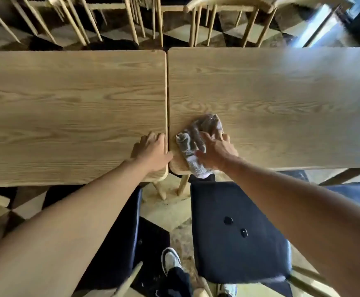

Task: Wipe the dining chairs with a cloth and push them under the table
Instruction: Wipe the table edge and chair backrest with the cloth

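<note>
A crumpled grey and white cloth [193,144] lies on the near left corner of the right wooden table [271,99], one end hanging over the edge. My right hand [215,153] rests on the cloth with its fingers spread over it. My left hand [151,150] lies flat on the near right corner of the left wooden table [67,103], fingers at the gap between the tables. Below the right table stands a chair with a dark blue seat [235,228], pulled out from the table. Another dark-seated chair [119,232] sits under my left forearm.
Several light wooden chairs [228,22] stand beyond the far table edges on a checkered floor [174,211]. My shoes [171,260] are on the floor between the two near chairs. A bright glass panel [333,20] is at the top right.
</note>
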Tool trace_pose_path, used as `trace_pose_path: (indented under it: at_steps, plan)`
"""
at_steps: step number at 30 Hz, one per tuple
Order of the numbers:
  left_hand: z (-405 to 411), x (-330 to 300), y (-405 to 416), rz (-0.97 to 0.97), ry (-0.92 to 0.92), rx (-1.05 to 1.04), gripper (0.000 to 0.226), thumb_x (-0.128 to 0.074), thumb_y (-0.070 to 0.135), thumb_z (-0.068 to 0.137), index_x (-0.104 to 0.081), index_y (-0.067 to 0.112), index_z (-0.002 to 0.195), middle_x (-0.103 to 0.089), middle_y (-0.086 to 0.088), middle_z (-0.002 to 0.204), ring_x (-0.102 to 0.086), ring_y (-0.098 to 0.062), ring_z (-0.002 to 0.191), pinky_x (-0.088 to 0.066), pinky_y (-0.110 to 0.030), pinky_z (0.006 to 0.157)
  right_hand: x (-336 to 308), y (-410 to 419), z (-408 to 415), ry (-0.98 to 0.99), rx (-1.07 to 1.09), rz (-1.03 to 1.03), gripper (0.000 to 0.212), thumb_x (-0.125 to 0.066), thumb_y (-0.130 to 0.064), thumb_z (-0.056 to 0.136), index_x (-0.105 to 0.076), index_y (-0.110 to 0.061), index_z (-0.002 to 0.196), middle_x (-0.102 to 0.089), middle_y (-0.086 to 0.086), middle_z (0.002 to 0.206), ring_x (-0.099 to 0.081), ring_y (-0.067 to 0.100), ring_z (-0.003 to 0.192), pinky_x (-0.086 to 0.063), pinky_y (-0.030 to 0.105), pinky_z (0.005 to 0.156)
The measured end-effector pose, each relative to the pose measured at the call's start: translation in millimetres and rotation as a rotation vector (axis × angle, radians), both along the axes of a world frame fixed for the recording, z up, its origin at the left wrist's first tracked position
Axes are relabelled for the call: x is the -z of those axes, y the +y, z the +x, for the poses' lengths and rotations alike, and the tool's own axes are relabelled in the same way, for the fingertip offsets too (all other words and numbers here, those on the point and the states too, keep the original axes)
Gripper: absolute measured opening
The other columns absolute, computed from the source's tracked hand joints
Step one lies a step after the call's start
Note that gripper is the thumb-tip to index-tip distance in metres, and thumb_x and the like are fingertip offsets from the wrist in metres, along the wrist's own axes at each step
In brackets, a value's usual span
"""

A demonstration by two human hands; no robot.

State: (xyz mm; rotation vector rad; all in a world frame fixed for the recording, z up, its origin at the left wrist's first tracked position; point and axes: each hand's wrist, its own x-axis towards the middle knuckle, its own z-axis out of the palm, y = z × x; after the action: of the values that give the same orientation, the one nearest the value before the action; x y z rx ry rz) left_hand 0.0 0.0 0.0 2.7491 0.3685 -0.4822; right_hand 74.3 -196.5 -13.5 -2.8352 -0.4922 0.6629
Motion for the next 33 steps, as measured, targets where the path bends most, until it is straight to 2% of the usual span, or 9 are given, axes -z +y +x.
trace_pose_path:
  at_steps: [2,5,9,13,16,20,25,29,33]
  plan:
    - [5.8,19.7,1.4,0.020,-0.013,0.002,0.064,-0.051,0.052,0.092,-0.034,0.020,0.145,-0.035,-0.005,0.146,-0.033,-0.030,0.134,-0.034,-0.046,0.105,25.0,11.1,7.6,-0.079,0.048,-0.006,0.066,-0.042,-0.062,0.095,-0.020,-0.043,0.153,-0.011,0.011,0.163,-0.025,0.043,0.139,-0.036,0.052,0.110]
    - [5.6,50.4,-1.8,-0.011,-0.066,0.020,0.066,-0.052,0.046,0.093,-0.032,0.016,0.149,-0.032,-0.005,0.147,-0.033,-0.031,0.133,-0.032,-0.046,0.108,60.8,22.3,4.2,-0.118,0.134,-0.030,0.069,-0.037,-0.071,0.091,-0.019,-0.044,0.152,-0.004,0.011,0.165,-0.020,0.044,0.141,-0.026,0.053,0.115]
    - [4.4,83.4,-5.3,-0.088,-0.140,0.039,0.068,-0.051,0.044,0.089,-0.035,0.009,0.145,-0.021,-0.010,0.154,-0.026,-0.033,0.140,-0.029,-0.053,0.113,91.2,25.8,-5.4,-0.363,0.146,-0.034,0.067,-0.035,-0.069,0.090,-0.031,-0.033,0.147,-0.021,0.020,0.158,-0.032,0.046,0.130,-0.030,0.055,0.107]
    - [-2.1,93.1,-4.5,0.139,-0.256,0.127,0.062,-0.057,0.044,0.089,-0.046,0.010,0.140,-0.032,-0.016,0.152,-0.026,-0.035,0.142,-0.018,-0.057,0.116,95.1,31.6,-9.3,-0.473,0.160,0.018,0.053,-0.039,-0.058,0.095,-0.046,-0.026,0.137,-0.039,0.019,0.140,-0.042,0.041,0.115,-0.038,0.051,0.095]
    - [-6.3,92.0,-4.7,0.138,-0.285,0.116,0.060,-0.059,0.040,0.089,-0.048,0.009,0.139,-0.030,-0.017,0.155,-0.022,-0.036,0.144,-0.018,-0.057,0.117,91.0,35.0,-12.4,-0.453,0.154,0.058,0.043,-0.037,-0.050,0.100,-0.051,-0.022,0.131,-0.042,0.018,0.133,-0.043,0.038,0.109,-0.042,0.048,0.091]
    - [-21.7,81.4,-6.3,0.120,-0.250,0.159,0.060,-0.059,0.038,0.090,-0.047,0.007,0.140,-0.031,-0.017,0.154,-0.024,-0.036,0.144,-0.019,-0.058,0.116,81.0,33.7,-31.9,-0.400,0.119,0.097,0.040,-0.042,-0.044,0.103,-0.053,-0.017,0.130,-0.042,0.020,0.131,-0.044,0.039,0.107,-0.045,0.048,0.088]
    - [-54.8,61.9,-4.4,0.123,-0.240,0.208,0.054,-0.060,0.035,0.087,-0.053,0.007,0.133,-0.042,-0.013,0.144,-0.036,-0.034,0.131,-0.028,-0.054,0.110,69.5,16.8,-74.3,-0.256,0.058,0.143,0.039,-0.040,-0.039,0.104,-0.047,-0.016,0.134,-0.038,0.019,0.132,-0.043,0.036,0.111,-0.049,0.046,0.084]
    - [-89.8,48.0,2.8,0.138,-0.256,0.179,0.052,-0.058,0.032,0.085,-0.052,0.008,0.130,-0.047,-0.014,0.134,-0.042,-0.034,0.122,-0.032,-0.048,0.107,67.9,12.3,-116.1,-0.186,0.058,0.249,0.029,-0.053,-0.031,0.100,-0.048,-0.020,0.127,-0.039,0.014,0.124,-0.047,0.036,0.108,-0.055,0.049,0.079]
    - [-128.2,39.2,6.0,0.148,-0.205,0.139,0.060,-0.060,0.038,0.087,-0.045,0.007,0.136,-0.044,-0.015,0.137,-0.041,-0.036,0.125,-0.031,-0.047,0.109,54.6,25.2,-151.9,-0.114,0.117,0.373,0.029,-0.047,-0.040,0.103,-0.053,-0.019,0.123,-0.043,0.014,0.122,-0.049,0.036,0.107,-0.052,0.046,0.082]
